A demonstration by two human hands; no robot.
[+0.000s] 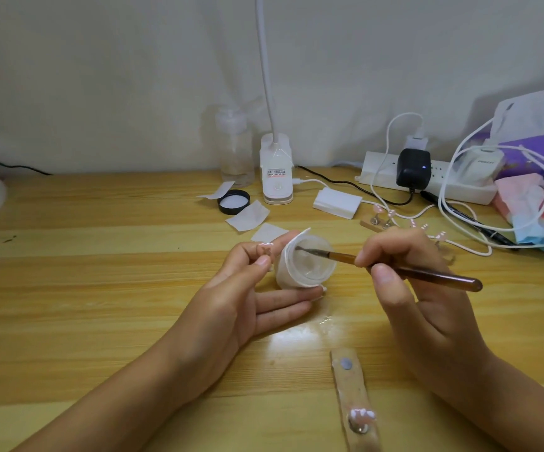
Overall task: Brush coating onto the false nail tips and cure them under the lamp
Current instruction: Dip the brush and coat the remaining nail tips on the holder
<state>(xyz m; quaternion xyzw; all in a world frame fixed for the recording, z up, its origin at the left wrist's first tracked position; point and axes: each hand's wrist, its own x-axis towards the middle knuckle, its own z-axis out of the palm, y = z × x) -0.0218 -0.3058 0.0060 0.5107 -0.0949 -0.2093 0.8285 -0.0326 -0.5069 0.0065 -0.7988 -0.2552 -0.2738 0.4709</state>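
Frame centre: left hand [248, 288] grip curls round small tilted jar [309, 265], clear gel inside. Right hand [420, 295] grip pinches brush [427, 273] mid-handle, bristles in jar. Nail tip [362, 415] on wooden strip [350, 383], bottom centre: light, stiff, probably easily dislodged; take hold by the strip. Black lid [233, 201] off, upper centre.

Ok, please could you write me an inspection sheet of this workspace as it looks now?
surface: wooden table, small glossy spot near the jar.
job's things: jar wrapped in wipe, brush dipping inside; nail tip on near holder strip; lamp base at back.
clutter: black lid, loose wipes, clear bottle, pad stack, fabric pile.
grips: left hand holds jar; right hand pinches brush.
cables: white leads, black adapter in power strip.
surroundings: pale wall.
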